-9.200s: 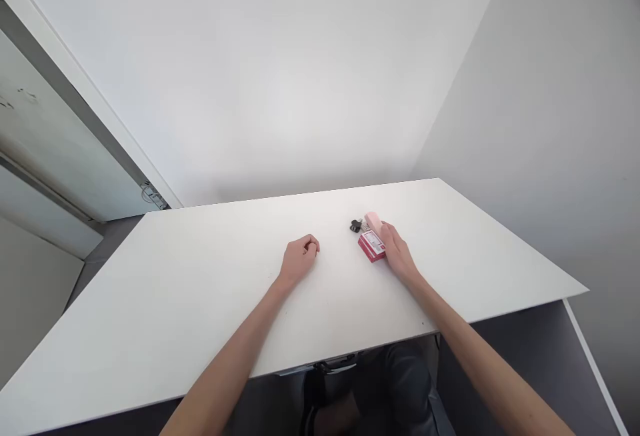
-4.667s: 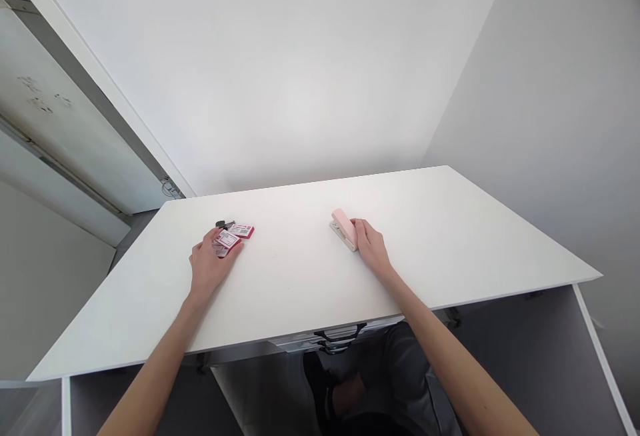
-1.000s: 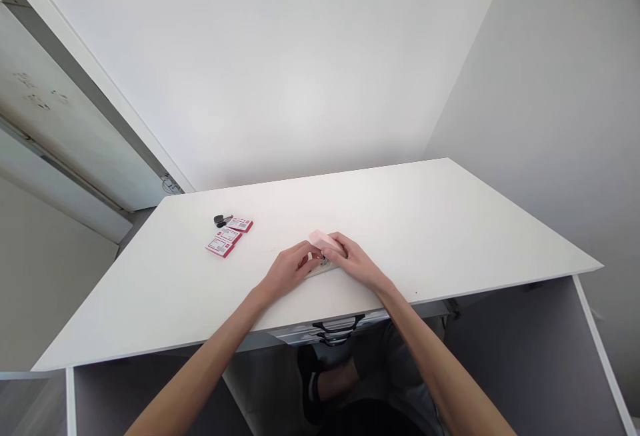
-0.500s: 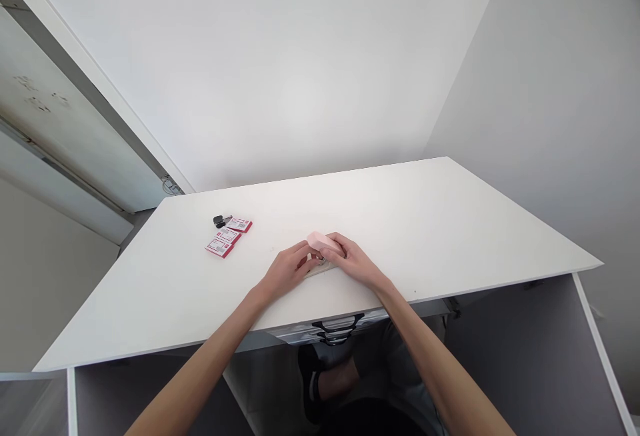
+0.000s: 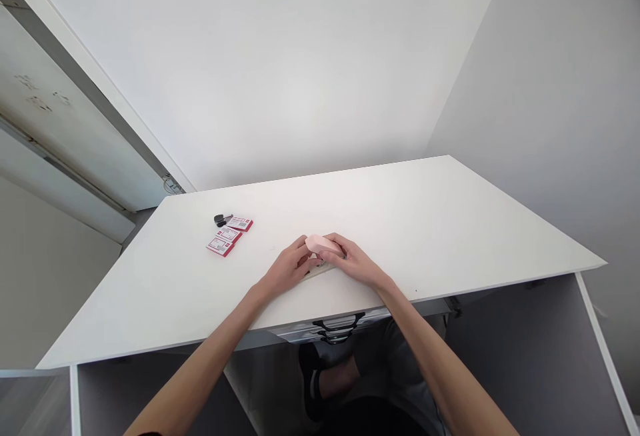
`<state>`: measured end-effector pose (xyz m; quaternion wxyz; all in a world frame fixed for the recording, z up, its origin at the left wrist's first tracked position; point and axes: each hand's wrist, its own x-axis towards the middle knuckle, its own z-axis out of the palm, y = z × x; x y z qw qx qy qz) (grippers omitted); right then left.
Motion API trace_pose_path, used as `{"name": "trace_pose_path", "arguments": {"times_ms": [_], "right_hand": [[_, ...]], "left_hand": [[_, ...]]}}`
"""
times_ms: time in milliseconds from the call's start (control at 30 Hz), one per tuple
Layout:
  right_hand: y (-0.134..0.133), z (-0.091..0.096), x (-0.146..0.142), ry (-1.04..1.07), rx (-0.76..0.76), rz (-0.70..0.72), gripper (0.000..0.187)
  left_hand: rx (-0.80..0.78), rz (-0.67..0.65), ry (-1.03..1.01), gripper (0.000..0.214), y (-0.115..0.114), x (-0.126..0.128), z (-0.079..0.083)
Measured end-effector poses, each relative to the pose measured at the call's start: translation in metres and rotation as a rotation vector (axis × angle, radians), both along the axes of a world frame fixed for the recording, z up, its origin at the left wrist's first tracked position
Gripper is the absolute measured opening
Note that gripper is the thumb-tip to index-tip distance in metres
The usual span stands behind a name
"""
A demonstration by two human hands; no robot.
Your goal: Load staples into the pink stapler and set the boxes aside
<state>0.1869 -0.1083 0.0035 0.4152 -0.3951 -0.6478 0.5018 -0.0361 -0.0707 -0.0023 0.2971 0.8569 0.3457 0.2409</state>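
Observation:
A pink stapler lies near the middle of the white table, held between both my hands. My right hand wraps its right end, fingers curled over the top. My left hand grips its left, lower part, where a pale base and some metal show between the fingers. Two small red and white boxes lie to the left, apart from my hands.
A small black and silver clip lies just beyond the red boxes. A drawer unit with black handles sits under the table's front edge. White walls close the back and the right side; a door frame stands at the left.
Both hands stay on the stapler. Its pink top has shifted slightly between the fingers. The boxes and clip have not moved in the last second.

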Motion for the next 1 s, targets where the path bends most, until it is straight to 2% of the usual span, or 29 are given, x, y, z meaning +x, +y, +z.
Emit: {"name": "trace_pose_path", "arguments": {"times_ms": [667,1000], "right_hand": [[0.0008,-0.0031,0.0000,0.018,0.007,-0.013,0.038],[0.0002,-0.0011,0.0019,0.016,-0.002,-0.031,0.036]], "left_hand": [[0.088,0.045,-0.077,0.017,-0.0008,0.0002,0.0023],[0.134,0.007,0.029,0.020,-0.0012,-0.0018,-0.0012]]}}
